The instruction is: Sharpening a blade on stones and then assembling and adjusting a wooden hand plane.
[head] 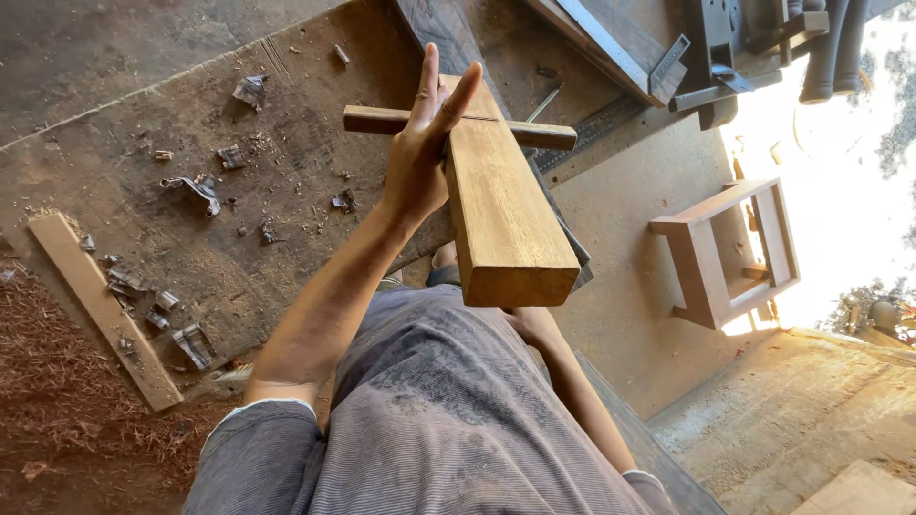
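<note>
**Wooden block held up between two hands**

Nearest to me I see the person's grey striped shirt (448, 420), with both forearms reaching away from it. My right hand (530, 324) sits low, just under the near end of the wooden block (501, 215); the block covers most of it, so I cannot tell whether its fingers are closed or loose. The block rises from that hand and runs away from me, its cut end face turned toward the camera.

My left hand (420, 157) is farther out, pressed against the left side of the block. Its fingers are stretched out straight and spread, not curled, and the palm rests where a thin wooden crossbar (458, 126) passes through the block. The crossbar sticks out to both sides of this hand.

Left of the left hand, on the dark floor panel (191, 124), lie scattered wood shavings (196, 191) and a flat plank (100, 305). Beyond the fingertips, a metal ruler (592, 129) lies on the ground. Well to the right of both hands stands a small wooden frame stool (730, 253) in bright sunlight.
</note>
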